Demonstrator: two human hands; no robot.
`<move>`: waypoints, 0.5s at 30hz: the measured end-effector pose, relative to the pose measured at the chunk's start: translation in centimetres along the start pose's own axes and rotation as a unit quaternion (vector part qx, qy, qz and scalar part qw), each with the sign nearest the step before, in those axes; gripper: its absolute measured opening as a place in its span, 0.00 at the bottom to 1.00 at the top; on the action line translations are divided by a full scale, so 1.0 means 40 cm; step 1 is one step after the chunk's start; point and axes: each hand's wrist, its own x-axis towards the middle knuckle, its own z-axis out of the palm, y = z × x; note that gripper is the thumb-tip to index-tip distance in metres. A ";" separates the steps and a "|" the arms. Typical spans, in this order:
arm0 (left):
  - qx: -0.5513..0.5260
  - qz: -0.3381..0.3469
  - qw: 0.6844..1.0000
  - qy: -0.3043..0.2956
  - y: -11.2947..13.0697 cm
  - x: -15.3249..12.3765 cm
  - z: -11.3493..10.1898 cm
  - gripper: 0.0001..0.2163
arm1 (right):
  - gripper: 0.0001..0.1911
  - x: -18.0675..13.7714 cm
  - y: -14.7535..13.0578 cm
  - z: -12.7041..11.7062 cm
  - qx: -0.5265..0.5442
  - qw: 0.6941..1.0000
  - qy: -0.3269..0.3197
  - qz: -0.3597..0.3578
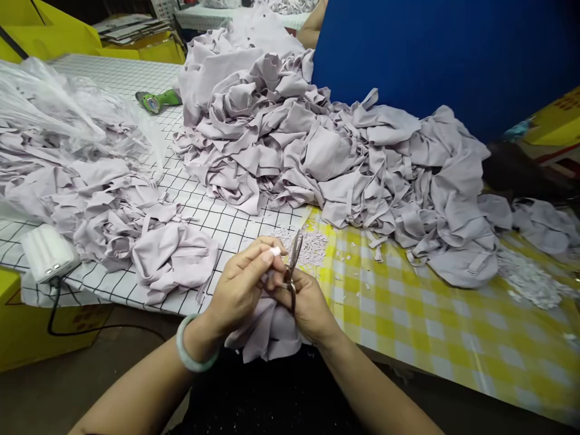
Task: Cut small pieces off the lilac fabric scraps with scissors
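By the tabletop [435, 314], I watched the left hand [242, 283] pinch cloth [272, 335], seemingly light and limp, best taken near its edge, while the right hand [312, 311] gripped scissors [296, 246].

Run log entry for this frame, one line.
left hand: gripping lilac cloth | right hand: holding scissors, tips pointing away | ahead: small scraps on table, large cloth pile beyond

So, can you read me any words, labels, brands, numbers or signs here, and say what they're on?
No text can be read.
Yellow box at lower left: reddish marks, too blurred to read.
Yellow item at the right edge: reddish marks, also too blurred.
Green tool: round patch, too small to read.
Scissors: no lettering I can make out.
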 end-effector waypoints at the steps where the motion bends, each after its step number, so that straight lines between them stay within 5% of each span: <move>1: -0.010 -0.009 1.000 0.020 -0.015 0.006 0.007 0.14 | 0.17 -0.006 -0.007 -0.018 -0.046 0.999 0.003 -0.011; 8: 0.133 0.059 0.989 0.029 -0.064 0.020 0.040 0.14 | 0.20 -0.047 -0.088 -0.142 -0.425 0.893 0.025 -0.147; 15: 0.172 0.094 0.980 -0.023 -0.080 0.030 0.048 0.14 | 0.26 -0.040 -0.095 -0.144 -0.487 0.864 0.012 -0.125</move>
